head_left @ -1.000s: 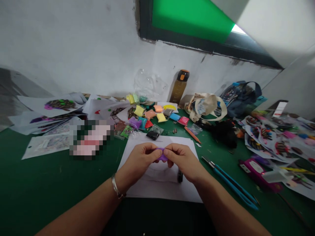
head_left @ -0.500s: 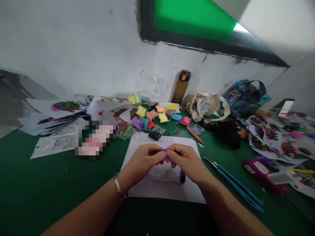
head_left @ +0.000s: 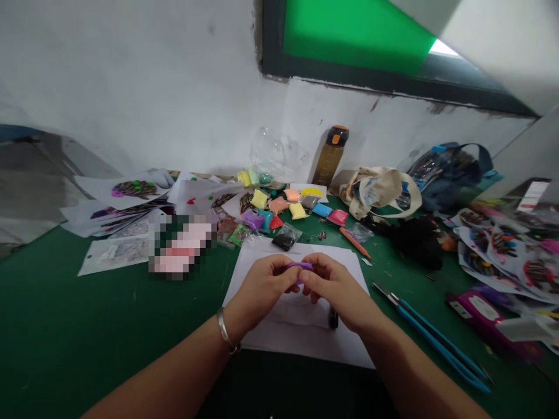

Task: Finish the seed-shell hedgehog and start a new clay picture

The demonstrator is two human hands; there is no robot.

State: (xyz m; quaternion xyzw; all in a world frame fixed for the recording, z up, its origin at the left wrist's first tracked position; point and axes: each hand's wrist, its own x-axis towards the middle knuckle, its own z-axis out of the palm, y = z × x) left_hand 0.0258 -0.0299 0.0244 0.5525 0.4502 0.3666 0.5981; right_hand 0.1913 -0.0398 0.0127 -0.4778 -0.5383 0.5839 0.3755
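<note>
My left hand (head_left: 263, 287) and my right hand (head_left: 336, 285) meet over a white sheet of paper (head_left: 305, 337) on the green table (head_left: 87, 326). Both pinch a small lump of purple clay (head_left: 299, 266) between thumbs and fingertips; only its top edge shows. A silver bangle (head_left: 225, 331) sits on my left wrist. A small dark object (head_left: 333, 318) lies on the paper under my right hand.
Several small bags of coloured clay (head_left: 279, 212) lie behind the paper. Blue-handled scissors (head_left: 437, 340) lie at the right. A brown bottle (head_left: 331, 156), cloth bags (head_left: 379, 192), printed sheets (head_left: 126, 201) and a purple box (head_left: 480, 308) crowd the back and right.
The view has shifted, so everything sits a little further right. My hands keep pinching the purple clay, which now looks flatter and shows above my fingers.
</note>
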